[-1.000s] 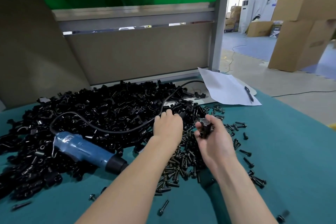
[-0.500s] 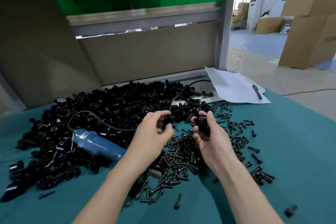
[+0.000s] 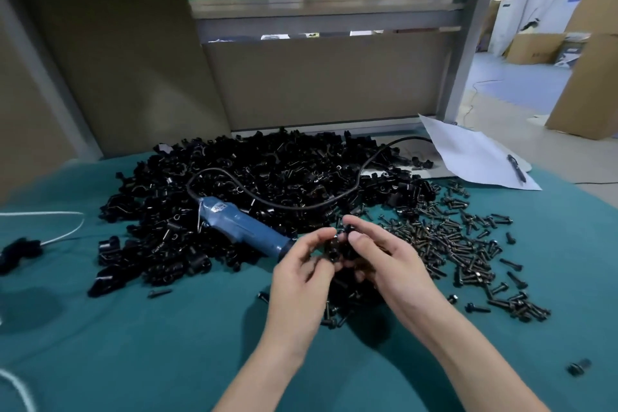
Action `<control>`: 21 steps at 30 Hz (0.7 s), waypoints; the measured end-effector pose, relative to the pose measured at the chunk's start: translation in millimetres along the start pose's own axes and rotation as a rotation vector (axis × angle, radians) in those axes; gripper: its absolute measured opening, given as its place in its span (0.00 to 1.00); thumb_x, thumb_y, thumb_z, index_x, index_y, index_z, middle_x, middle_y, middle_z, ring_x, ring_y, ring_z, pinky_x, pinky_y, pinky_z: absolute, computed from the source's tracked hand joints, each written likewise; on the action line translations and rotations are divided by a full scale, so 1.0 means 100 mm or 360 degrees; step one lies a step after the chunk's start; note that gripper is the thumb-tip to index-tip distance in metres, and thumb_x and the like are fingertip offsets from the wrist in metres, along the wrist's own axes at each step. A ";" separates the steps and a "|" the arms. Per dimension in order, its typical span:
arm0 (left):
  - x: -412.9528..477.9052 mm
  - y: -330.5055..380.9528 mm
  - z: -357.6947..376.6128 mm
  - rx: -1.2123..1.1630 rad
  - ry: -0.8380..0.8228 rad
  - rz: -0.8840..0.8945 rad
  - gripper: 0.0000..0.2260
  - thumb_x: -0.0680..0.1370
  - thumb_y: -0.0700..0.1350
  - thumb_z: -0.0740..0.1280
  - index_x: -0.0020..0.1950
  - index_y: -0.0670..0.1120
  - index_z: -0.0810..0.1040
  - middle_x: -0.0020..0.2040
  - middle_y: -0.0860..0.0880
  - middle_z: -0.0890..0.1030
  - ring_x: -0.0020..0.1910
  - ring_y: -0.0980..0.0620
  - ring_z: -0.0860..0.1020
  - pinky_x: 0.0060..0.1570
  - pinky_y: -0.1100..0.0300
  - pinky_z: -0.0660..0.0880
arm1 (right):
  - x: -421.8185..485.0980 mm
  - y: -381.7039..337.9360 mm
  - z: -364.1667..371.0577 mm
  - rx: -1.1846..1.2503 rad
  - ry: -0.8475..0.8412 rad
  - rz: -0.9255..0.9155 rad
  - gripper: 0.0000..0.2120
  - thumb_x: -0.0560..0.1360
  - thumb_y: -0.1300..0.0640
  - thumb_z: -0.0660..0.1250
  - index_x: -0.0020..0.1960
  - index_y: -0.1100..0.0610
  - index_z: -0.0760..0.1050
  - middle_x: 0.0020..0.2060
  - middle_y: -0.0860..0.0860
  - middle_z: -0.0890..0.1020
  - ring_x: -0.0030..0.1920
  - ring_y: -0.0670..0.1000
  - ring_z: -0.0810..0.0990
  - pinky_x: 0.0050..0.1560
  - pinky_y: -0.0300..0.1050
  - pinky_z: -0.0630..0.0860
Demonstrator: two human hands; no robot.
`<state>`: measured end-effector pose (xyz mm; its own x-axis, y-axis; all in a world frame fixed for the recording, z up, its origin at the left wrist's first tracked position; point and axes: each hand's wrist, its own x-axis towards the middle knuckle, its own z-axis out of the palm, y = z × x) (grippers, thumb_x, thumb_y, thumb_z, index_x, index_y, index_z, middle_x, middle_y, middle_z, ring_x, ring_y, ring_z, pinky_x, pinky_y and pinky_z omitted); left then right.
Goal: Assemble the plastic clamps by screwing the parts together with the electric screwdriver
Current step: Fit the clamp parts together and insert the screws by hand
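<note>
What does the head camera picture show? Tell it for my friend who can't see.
A person's left hand and right hand pinch a small black clamp piece together over a teal table. Around them lie a blue electric screwdriver, a big pile of black clamp parts and scattered screws.

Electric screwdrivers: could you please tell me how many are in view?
1. The electric screwdriver lies on the near edge of the clamp-part pile, its tip by the left hand; another could be buried there.

The electric screwdriver (image 3: 240,227) lies on the pile of clamp parts (image 3: 284,171). Screws (image 3: 444,241) lie right of the pile. A paper sheet (image 3: 468,154) lies at its far right.
</note>
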<state>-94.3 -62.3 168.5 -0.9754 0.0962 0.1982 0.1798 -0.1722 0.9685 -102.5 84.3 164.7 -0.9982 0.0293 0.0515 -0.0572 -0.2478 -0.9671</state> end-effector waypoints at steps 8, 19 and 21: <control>-0.02 -0.09 0.06 0.0217 0.0109 0.0209 0.09 0.82 0.45 0.67 0.54 0.60 0.81 0.53 0.54 0.85 0.53 0.55 0.83 0.53 0.62 0.79 | 0.04 0.02 -0.06 -0.0179 0.0046 -0.0089 0.22 0.72 0.34 0.73 0.63 0.40 0.83 0.53 0.49 0.88 0.48 0.45 0.85 0.44 0.36 0.78; -0.01 -0.21 0.05 0.0311 -0.0026 0.0227 0.17 0.80 0.50 0.66 0.67 0.64 0.74 0.62 0.66 0.79 0.64 0.64 0.77 0.64 0.60 0.75 | 0.01 0.00 -0.13 -0.0240 -0.0029 -0.0124 0.20 0.70 0.39 0.75 0.60 0.43 0.85 0.49 0.47 0.87 0.40 0.42 0.80 0.41 0.36 0.78; -0.02 -0.20 0.05 0.0353 -0.0070 0.0223 0.17 0.81 0.50 0.65 0.68 0.64 0.74 0.62 0.66 0.80 0.63 0.62 0.78 0.64 0.57 0.75 | 0.01 0.00 -0.14 -0.0238 -0.0032 -0.0139 0.24 0.68 0.35 0.77 0.60 0.43 0.84 0.50 0.47 0.87 0.40 0.43 0.79 0.42 0.35 0.78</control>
<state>-95.6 -54.2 149.3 -0.9334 0.1301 0.3345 0.3412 0.0318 0.9395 -103.6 98.0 161.1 -0.9897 0.0246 0.1407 -0.1425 -0.0985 -0.9849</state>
